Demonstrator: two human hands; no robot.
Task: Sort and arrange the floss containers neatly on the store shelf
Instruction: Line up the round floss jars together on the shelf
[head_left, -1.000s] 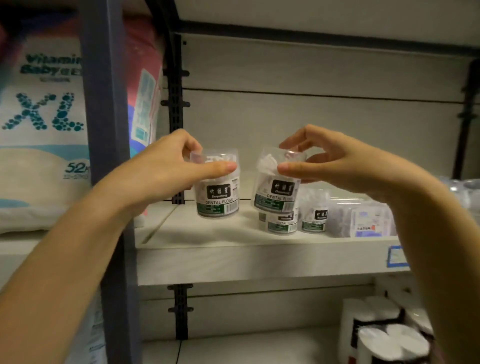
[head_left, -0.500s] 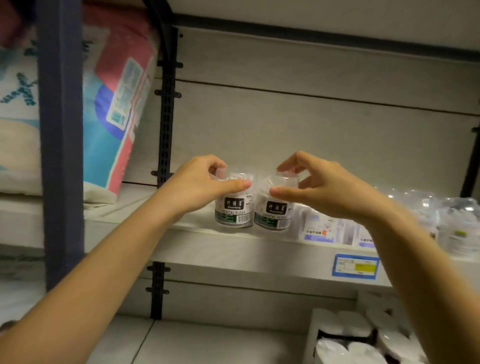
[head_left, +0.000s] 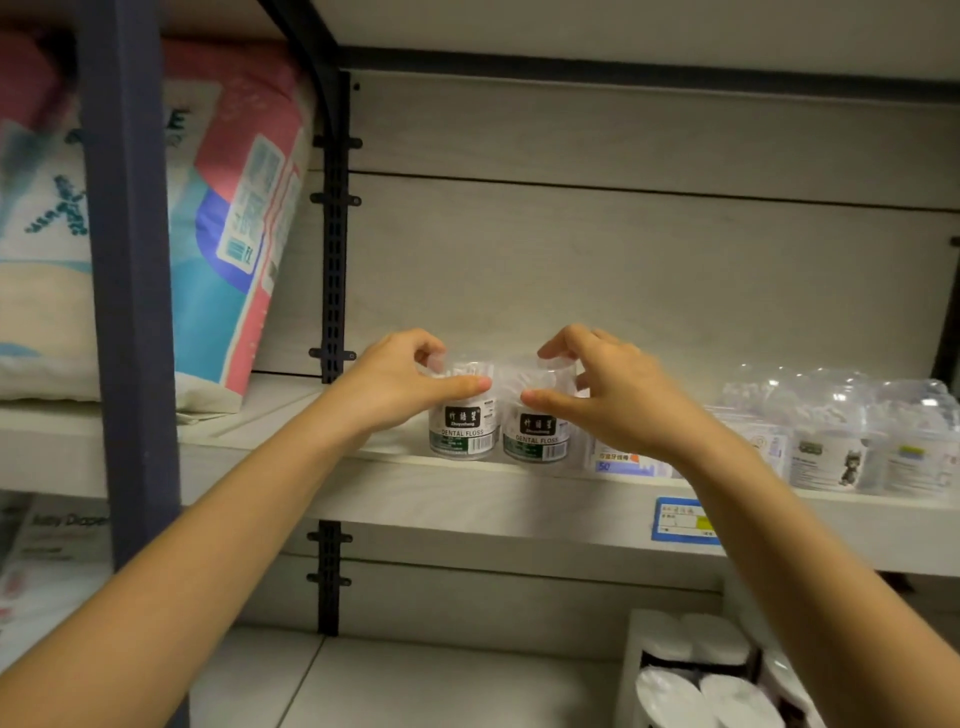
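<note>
Two clear round dental floss containers with black and green labels stand side by side near the front of the white shelf (head_left: 395, 493). My left hand (head_left: 400, 387) grips the left floss container (head_left: 461, 434) by its top, thumb in front and fingers behind. My right hand (head_left: 608, 400) holds the right floss container (head_left: 537, 441) the same way. Both containers are upright and nearly touch each other. Their bases rest on or just above the shelf; I cannot tell which.
Flat floss packs (head_left: 623, 462) and clear tubs with printed labels (head_left: 831, 447) fill the shelf to the right. A blue price tag (head_left: 683, 522) sits on the shelf edge. A large diaper bag (head_left: 228, 223) lies at left behind a dark post (head_left: 130, 291). White rolls (head_left: 701, 670) stand below.
Both hands have carried the two containers down from mid-air and set them close together at the shelf front. The camera has tilted up and shifted right.
</note>
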